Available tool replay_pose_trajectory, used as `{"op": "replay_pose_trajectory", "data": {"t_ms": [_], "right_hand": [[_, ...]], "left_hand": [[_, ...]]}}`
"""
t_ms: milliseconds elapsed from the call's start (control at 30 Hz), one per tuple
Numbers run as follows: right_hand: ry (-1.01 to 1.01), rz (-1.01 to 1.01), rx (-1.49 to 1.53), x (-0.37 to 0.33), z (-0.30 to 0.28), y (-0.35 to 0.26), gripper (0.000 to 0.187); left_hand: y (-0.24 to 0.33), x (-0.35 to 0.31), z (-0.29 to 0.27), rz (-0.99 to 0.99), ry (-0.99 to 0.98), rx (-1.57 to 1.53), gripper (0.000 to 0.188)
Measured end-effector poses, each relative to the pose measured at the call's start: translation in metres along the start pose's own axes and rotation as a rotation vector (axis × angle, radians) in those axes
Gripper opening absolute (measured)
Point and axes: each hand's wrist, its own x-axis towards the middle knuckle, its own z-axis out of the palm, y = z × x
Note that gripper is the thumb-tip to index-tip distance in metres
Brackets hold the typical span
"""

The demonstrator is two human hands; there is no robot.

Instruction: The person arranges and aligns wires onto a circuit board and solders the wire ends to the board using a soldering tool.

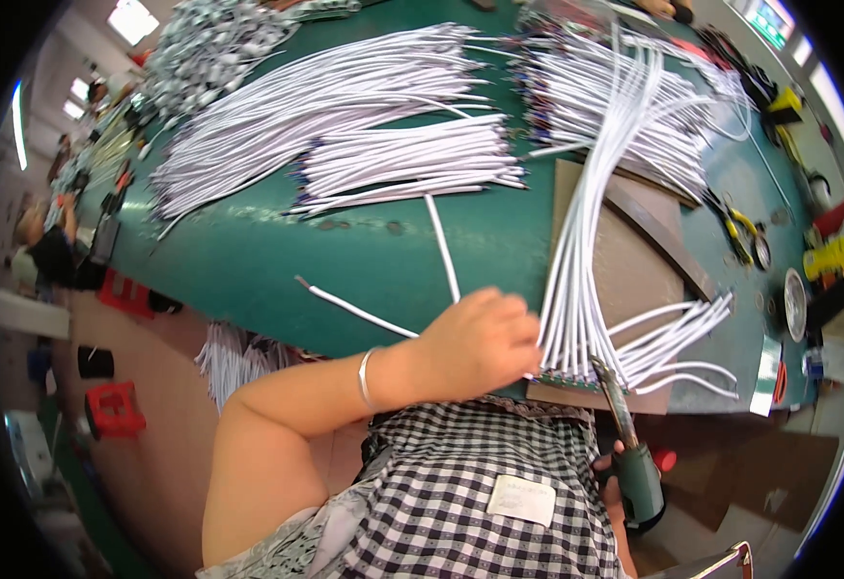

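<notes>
Soldering iron gripped, white apron label (illegible)

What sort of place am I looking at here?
Probably a cable-assembly workshop: white cables lie in piles across a green table, the right hand holds what looks like a soldering iron, and other people are visible at far left.

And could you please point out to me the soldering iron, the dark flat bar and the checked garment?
Soldering iron [639, 478]: head view, on its green handle.
Dark flat bar [657, 239]: head view, middle of its length.
Checked garment [441, 482]: head view, on its front.
</notes>
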Motion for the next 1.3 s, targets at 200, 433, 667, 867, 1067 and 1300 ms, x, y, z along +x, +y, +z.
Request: {"op": "replay_pose_trajectory", "data": {"t_ms": [200,433,667,867,1067,1300], "right_hand": [[0.140,-0.220,-0.144,-0.005,-0.005,0.020,0.040],[-0.258,0.251,0.399,0.002,-0.047,0.050,0.040],[0.355,-0.127,0.166,-0.001,0.010,0.031,0.044],[0.157,-0.013,0.337,-0.001,0.014,0.004,0.058],[0.064,0.026,0.115,-0.007,0.011,0.001,0.060],[0.125,-0.089,-0.085,-0.005,0.002,-0.009,0.033]], "left_hand": [[-0.110,0.033,-0.004,-0.231,0.265,0.286,0.011],[-0.143,0.029,0.012,-0.317,0.323,0.283,0.008],[-0.053,0.043,0.010,0.052,0.199,-0.193,0.022],[0.000,0.018,0.003,-0.135,-0.098,-0.396,0.026],[0.010,0.010,0.004,-0.400,-0.219,-0.616,0.024],[0.021,0.009,0.009,-0.440,-0.171,-0.470,0.019]]}}
